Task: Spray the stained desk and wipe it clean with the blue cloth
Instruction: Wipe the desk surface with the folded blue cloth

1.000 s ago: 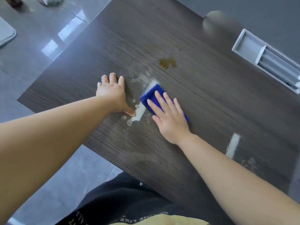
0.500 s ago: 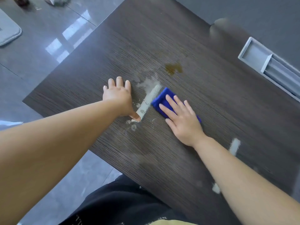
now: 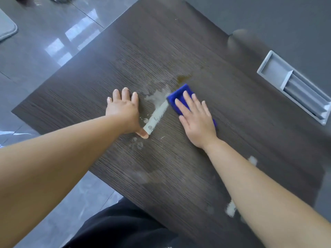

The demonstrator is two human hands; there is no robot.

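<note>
The dark wood-grain desk (image 3: 179, 51) carries a brown stain (image 3: 183, 78) just beyond the folded blue cloth (image 3: 179, 96). My right hand (image 3: 197, 119) lies flat on the cloth with straight fingers, pressing it to the desk. The cloth's far edge touches the stain. A whitish wet streak (image 3: 157, 113) and small droplets lie between my hands. My left hand (image 3: 123, 111) rests flat on the desk to the left, fingers spread, thumb tip at the streak's near end.
A grey recessed cable tray (image 3: 293, 86) is set into the desk at the right. More pale wet patches (image 3: 231, 208) sit near my right forearm. Glossy grey floor tiles (image 3: 53, 42) lie left of the desk. A grey wall (image 3: 268, 15) stands behind it.
My right hand has slid the blue cloth away from me toward the brown stain, leaving a longer wet streak behind. My left hand stays planted on the desk.
</note>
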